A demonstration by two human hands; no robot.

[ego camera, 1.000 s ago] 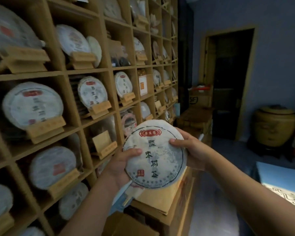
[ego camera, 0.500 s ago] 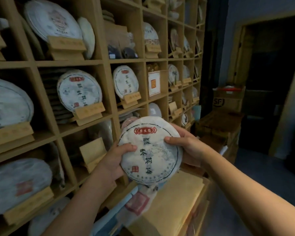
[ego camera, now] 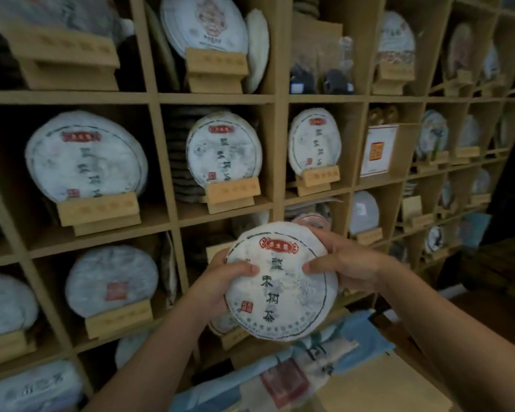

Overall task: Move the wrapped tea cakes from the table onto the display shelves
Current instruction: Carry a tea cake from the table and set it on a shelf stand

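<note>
Shelves [ego camera: 214, 98] behind, both hands grip tea cake [ego camera: 280, 283].

left hand [ego camera: 220, 281], right hand [ego camera: 344, 261], gripping (thumbs forward)

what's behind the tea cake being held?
Behind the held tea cake: a shelf cubby with part of a wooden stand and another wrapped cake's edge. The rest is covered.

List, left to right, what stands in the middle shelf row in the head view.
Large tea cake → second tea cake → third tea cake → white box.
</note>
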